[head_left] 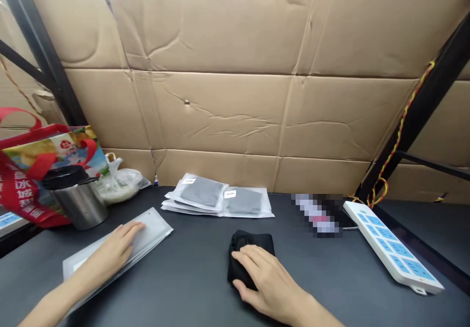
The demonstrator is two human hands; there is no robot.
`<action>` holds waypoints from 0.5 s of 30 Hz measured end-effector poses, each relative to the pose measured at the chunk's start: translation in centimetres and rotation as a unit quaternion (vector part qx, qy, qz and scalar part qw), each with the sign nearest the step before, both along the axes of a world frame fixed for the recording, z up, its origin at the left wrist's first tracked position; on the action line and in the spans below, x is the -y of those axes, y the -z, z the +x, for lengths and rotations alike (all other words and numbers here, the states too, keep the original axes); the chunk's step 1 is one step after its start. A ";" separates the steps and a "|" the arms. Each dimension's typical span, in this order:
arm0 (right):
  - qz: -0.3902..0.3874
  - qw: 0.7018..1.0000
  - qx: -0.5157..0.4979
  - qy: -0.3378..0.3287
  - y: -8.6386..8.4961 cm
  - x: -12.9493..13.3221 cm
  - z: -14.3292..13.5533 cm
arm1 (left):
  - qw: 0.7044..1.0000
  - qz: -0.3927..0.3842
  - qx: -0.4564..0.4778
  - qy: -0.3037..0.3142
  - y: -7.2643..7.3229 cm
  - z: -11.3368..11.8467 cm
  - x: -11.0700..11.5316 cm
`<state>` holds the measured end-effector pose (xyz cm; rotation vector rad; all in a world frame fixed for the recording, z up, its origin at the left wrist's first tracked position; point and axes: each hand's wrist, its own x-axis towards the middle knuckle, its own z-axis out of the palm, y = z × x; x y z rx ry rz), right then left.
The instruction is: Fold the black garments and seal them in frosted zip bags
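Black cloth, likely soft, best taken by its sides, lies ungripped under the half-open right hand, the open left hand touching plastic bags

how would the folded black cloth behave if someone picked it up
The folded black cloth would probably be floppy and could unfold when lifted, since its edges look soft and bunched. It seems unlikely to roll, as it lies fairly flat under the right hand.
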<state>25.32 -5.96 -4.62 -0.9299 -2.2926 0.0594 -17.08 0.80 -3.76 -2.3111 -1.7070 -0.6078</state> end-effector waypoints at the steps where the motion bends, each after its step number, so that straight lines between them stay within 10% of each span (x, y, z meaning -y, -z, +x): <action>1: 0.006 1.000 -0.014 -0.007 0.1 -0.1 -0.5 | 1.000 0.020 -0.006 0.017 -0.2 1.9 -0.3; 9: -0.072 0.937 -0.304 0.158 -0.6 -0.2 0.5 | 0.956 -0.111 0.113 0.245 -1.2 20.8 -0.4; 15: -0.056 0.858 -0.456 0.227 1.8 -0.6 7.7 | 0.943 -0.207 0.145 0.216 -0.8 24.4 -1.3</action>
